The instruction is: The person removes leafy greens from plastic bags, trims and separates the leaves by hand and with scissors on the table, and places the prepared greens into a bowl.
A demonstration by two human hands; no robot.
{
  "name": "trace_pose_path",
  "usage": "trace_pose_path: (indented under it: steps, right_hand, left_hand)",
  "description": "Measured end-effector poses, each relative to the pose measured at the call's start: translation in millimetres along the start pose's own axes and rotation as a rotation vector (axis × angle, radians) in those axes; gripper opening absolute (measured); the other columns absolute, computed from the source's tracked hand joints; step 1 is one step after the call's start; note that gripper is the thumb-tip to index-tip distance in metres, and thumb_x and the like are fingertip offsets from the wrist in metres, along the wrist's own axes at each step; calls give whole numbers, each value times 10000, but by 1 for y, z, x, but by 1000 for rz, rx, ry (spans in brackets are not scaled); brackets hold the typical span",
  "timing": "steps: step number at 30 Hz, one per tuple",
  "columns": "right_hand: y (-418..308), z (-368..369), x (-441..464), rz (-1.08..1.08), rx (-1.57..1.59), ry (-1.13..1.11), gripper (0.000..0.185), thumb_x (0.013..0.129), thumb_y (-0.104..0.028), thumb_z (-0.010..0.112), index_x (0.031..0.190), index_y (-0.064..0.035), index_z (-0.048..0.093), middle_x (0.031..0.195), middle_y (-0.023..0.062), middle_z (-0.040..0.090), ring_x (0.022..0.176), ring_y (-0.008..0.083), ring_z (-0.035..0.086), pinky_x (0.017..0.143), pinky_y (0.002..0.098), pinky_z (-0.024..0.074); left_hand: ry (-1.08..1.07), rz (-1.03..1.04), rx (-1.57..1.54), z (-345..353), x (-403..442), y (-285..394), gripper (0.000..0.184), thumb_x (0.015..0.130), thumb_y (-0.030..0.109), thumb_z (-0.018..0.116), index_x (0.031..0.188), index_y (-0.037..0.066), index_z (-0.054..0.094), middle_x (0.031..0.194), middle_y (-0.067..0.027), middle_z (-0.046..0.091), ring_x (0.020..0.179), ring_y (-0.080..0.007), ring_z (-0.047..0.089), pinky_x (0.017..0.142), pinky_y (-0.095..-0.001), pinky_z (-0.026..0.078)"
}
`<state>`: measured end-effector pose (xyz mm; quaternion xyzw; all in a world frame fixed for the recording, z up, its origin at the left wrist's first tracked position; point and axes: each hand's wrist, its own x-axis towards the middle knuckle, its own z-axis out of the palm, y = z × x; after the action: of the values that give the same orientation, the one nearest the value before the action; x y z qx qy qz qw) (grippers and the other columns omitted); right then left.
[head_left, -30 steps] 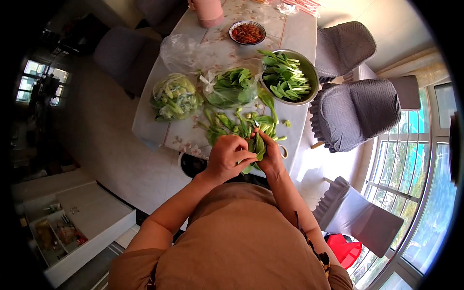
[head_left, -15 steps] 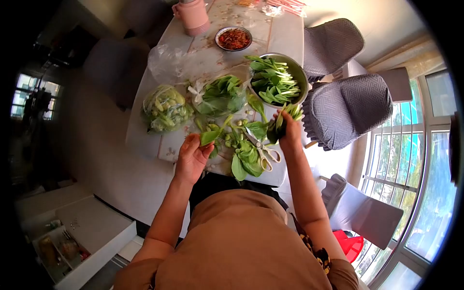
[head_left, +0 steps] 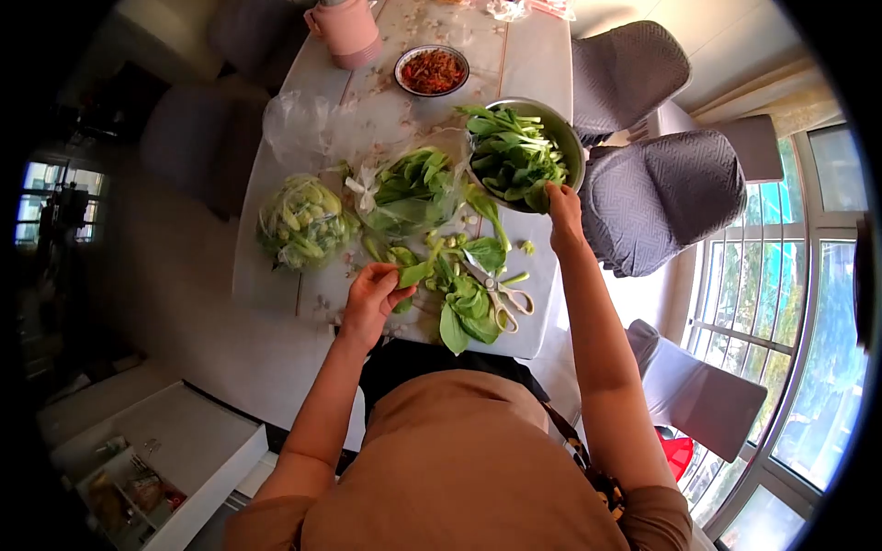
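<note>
My left hand (head_left: 371, 296) pinches a green leaf (head_left: 412, 275) near the table's front edge. At the lower right rim of a metal bowl (head_left: 574, 151), my right hand (head_left: 563, 209) has its fingers closed on leafy greens (head_left: 533, 191) lying over the greens inside. Scissors with cream handles (head_left: 505, 298) rest open-bladed among loose leaves (head_left: 469, 308) and cut stem ends (head_left: 447, 244) between my hands. Behind them lies a clear plastic bag of greens (head_left: 409, 188). Left of it sits another bag, holding paler green vegetables (head_left: 305, 222).
A plate of reddish chopped food (head_left: 433, 72) and a pink thermos jug (head_left: 345, 32) stand farther back on the table (head_left: 322, 275). Covered chairs (head_left: 666, 197) line the right side by a barred window (head_left: 749, 285). An open drawer (head_left: 175, 459) is at lower left.
My right hand has moved up and right, bringing its bunch of greens from over the table to the bowl. The left hand still holds a leaf in nearly the same place.
</note>
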<state>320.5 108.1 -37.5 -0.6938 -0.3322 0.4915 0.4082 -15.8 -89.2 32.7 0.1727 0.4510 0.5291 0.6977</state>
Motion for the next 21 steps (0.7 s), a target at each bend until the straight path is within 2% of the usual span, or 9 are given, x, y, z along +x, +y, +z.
trace_pose_path:
  steps: [3,5,8,10,11,14,16,17,21]
  right_hand:
    - [6,1,-24,-94,110,15,423,986,-304,604,1217,51,606,1058,94,662,955,162,609,855,310,471]
    - [1,2,-38,-163,94,43,464,999,-335,592,1252,54,595,1098,94,662,986,170,615,882,311,475]
    - [12,-9,-29,-260,-213,-98,460,994,-337,606,1236,54,610,1159,188,658,1064,252,620,902,347,484]
    - [2,-10,-44,-441,-404,-43,398,982,-329,613,1198,2,660,1155,206,659,1070,307,629,913,369,487]
    - [1,-9,-51,-477,-437,11,380,979,-325,616,1182,-9,673,1153,204,660,1072,315,630,915,374,488]
    - [11,-15,-64,-485,-437,65,325,979,-279,619,1138,-6,693,1188,194,651,1102,316,626,940,382,487]
    - [21,-24,-74,-385,-300,21,304,982,-258,617,1116,3,698,1218,186,640,1119,313,624,953,381,487]
    - [24,-30,-77,-334,-284,-57,326,992,-247,610,1204,-6,666,1330,165,595,1145,296,622,962,377,497]
    - [13,-40,-100,-262,-151,-218,457,1007,-255,602,1408,-50,529,1493,130,483,1196,259,609,925,389,528]
  left_hand:
    - [-3,-31,113,-12,9,-17,163,998,108,606,1140,31,577,1121,-108,651,1051,-224,668,924,-377,566]
    - [-29,12,521,-29,17,-36,201,987,120,627,1167,35,594,1138,-94,652,1082,-223,658,931,-375,549]
    - [-124,58,1039,-27,15,-41,215,967,124,656,1170,54,648,1166,-65,658,1119,-199,631,939,-332,509]
    - [-210,177,1295,-20,10,-33,192,965,113,653,1147,56,666,1164,-67,662,1103,-193,631,937,-314,503]
    - [-192,246,1199,-28,15,-39,174,965,105,648,1127,54,681,1153,-82,664,1011,-190,650,872,-318,519]
    - [30,286,1055,-14,29,-11,165,950,89,640,1105,72,691,1120,-96,665,932,-232,650,815,-349,538]
    - [133,542,1131,-11,48,4,165,954,95,644,1107,53,689,1063,-92,678,874,-240,640,779,-365,539]
    - [168,680,1166,-4,57,16,171,956,105,647,1113,50,688,1035,-89,684,869,-246,644,779,-374,541]
    - [122,1116,1368,30,100,46,185,954,78,613,1108,45,708,998,-97,690,872,-295,658,796,-447,547]
